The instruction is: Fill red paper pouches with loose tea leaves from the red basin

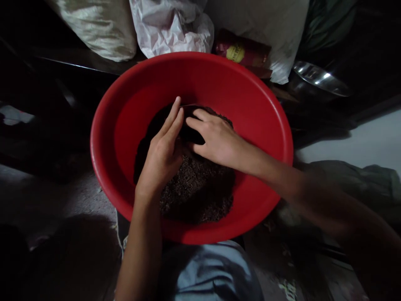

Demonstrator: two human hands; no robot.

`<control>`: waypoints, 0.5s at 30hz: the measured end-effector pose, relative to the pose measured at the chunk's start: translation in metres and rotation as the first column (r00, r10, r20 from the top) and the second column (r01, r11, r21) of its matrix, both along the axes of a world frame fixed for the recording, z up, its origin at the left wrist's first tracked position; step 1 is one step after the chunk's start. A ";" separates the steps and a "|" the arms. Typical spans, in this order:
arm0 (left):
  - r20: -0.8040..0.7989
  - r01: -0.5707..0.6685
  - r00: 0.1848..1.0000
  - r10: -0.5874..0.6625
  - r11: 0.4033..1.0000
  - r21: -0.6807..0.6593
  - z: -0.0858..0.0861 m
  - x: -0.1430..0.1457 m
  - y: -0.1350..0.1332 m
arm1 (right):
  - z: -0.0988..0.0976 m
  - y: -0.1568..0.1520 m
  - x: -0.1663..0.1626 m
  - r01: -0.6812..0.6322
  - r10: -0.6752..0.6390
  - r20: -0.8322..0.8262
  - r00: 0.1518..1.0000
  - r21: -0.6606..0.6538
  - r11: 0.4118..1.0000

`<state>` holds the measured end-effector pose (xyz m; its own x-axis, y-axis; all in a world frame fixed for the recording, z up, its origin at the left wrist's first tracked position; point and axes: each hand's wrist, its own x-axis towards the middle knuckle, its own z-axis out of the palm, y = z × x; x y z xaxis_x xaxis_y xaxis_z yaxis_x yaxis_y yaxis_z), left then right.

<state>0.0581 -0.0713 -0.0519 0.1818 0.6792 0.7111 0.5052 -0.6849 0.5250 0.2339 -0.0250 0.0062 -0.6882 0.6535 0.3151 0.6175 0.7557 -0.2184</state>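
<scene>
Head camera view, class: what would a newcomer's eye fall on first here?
A big red basin fills the middle, holding a dark heap of grainy material. Both hands work in it: the left hand and right hand meet over the heap. A steel bowl glints at upper right.

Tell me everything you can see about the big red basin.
The red basin is round, wide and deep, with a smooth, slightly glossy surface that looks like plastic and a rolled rim. It sits upright, close in front of the person, above light blue cloth. A heap of dark, fine-grained material covers its bottom. Both hands are inside: the left hand and the right hand rest on the heap. Whether they touch the wall is unclear.
</scene>
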 end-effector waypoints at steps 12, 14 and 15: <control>0.009 -0.074 0.997 0.075 0.997 -0.031 0.000 0.000 0.000 | -0.070 0.086 0.089 0.396 -0.365 -0.274 0.890 0.067 0.916; 0.009 -0.072 0.997 0.072 0.997 -0.022 0.000 0.001 0.000 | -0.106 0.102 0.100 0.349 -0.344 -0.132 0.930 0.016 0.937; 0.008 -0.073 0.997 0.074 0.997 -0.021 0.000 0.001 -0.001 | -0.123 0.102 0.103 0.230 -0.229 -0.091 0.969 0.011 0.973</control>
